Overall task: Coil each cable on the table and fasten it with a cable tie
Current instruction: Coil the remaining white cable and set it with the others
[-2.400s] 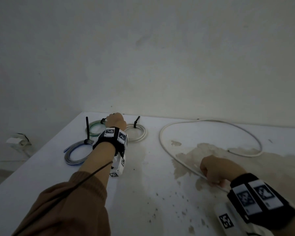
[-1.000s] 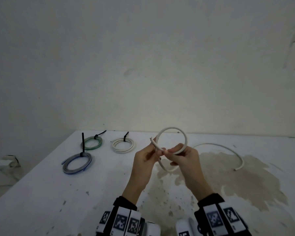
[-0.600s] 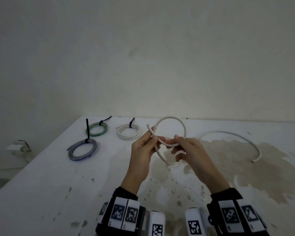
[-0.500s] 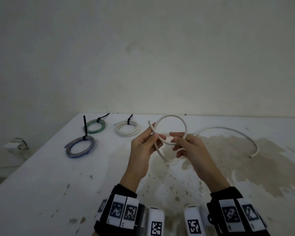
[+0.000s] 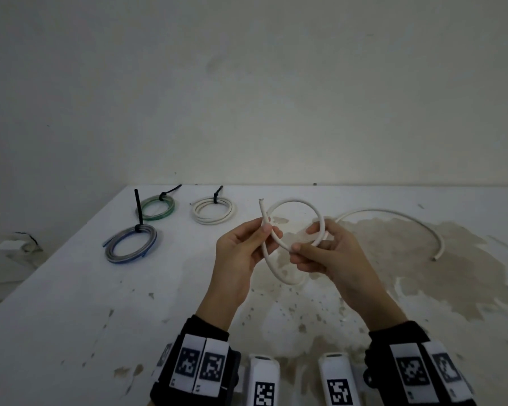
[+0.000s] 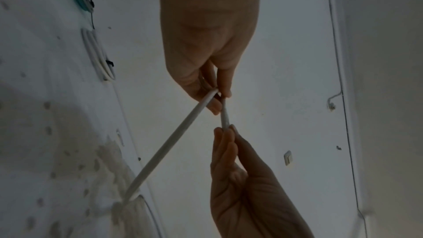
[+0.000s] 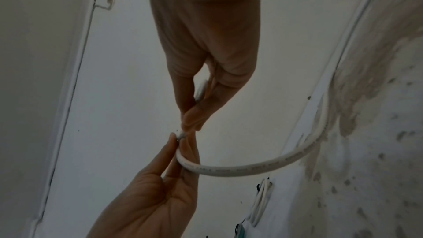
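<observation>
A thick white cable (image 5: 294,202) is bent into one loop above the table (image 5: 71,317). My left hand (image 5: 266,227) pinches it just below its free end, which sticks up. My right hand (image 5: 304,240) pinches the loop where it crosses itself, thumb in front. The cable's tail (image 5: 393,213) curves away over the stained patch and its far end lies on the table. In the left wrist view my left hand (image 6: 219,97) holds two crossing strands of the cable (image 6: 183,124). In the right wrist view my right hand (image 7: 191,126) pinches the cable (image 7: 251,167) close to the left fingertips.
Three coiled cables with black ties lie at the back left: a green one (image 5: 157,208), a white one (image 5: 213,210) and a grey-blue one (image 5: 131,243) nearer me. A brown stain (image 5: 423,273) covers the table's right half. The wall rises right behind the table.
My left hand came over from the tied coils and both hands lifted the white cable into a loop. In the last half second the loop has widened and the hands sit slightly further apart.
</observation>
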